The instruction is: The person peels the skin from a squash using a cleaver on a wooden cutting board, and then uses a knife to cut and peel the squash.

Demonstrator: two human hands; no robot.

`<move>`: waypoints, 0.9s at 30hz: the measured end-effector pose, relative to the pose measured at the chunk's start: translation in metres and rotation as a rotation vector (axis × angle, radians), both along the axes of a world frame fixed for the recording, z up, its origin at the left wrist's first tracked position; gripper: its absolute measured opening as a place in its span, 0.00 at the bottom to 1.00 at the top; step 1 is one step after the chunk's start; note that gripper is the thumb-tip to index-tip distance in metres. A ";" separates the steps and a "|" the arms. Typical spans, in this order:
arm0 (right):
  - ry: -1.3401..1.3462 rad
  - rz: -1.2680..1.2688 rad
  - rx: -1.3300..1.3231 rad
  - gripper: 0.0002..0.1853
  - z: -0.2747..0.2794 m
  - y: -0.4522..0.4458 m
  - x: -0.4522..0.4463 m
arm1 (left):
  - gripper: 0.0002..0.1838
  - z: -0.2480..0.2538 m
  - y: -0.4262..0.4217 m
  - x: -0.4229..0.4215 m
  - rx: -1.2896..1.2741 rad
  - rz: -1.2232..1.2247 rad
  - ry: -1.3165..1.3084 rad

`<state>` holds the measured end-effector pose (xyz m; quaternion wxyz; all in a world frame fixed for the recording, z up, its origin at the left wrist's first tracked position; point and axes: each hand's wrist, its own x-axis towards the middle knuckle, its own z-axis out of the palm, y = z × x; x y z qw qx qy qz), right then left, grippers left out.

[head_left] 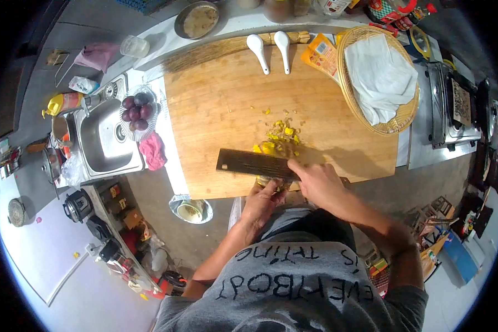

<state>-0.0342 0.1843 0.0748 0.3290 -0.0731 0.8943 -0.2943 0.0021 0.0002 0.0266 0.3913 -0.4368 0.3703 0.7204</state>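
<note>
Nearest, the L hand [260, 202] is bent at the board's near edge, its fingertips set by yellow-brown food [272, 181] under the blade; whether it's grasped can't be told. In the R hand [318, 182] the cleaver [252, 162] is gripped at the handle end, w/ its blade pointed L. Just past it, yellow & brown chopped bits [285, 134] are scattered on the wooden board [216, 110]. Farther R, a white cloth [379, 77] is held in a wicker basket [346, 83]; at the far edge two white spoons [283, 47] & an orange pkt [320, 54] are laid.
</note>
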 end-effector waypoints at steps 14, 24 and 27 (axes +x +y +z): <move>-0.119 -0.161 -0.177 0.20 -0.001 0.031 -0.017 | 0.22 0.009 0.007 -0.017 0.000 -0.022 -0.021; -0.079 -0.077 -0.176 0.22 -0.001 0.034 -0.018 | 0.23 0.010 0.007 -0.017 -0.018 0.012 -0.021; -0.056 -0.061 -0.166 0.23 -0.001 0.032 -0.015 | 0.23 0.008 0.006 -0.016 -0.018 -0.002 -0.025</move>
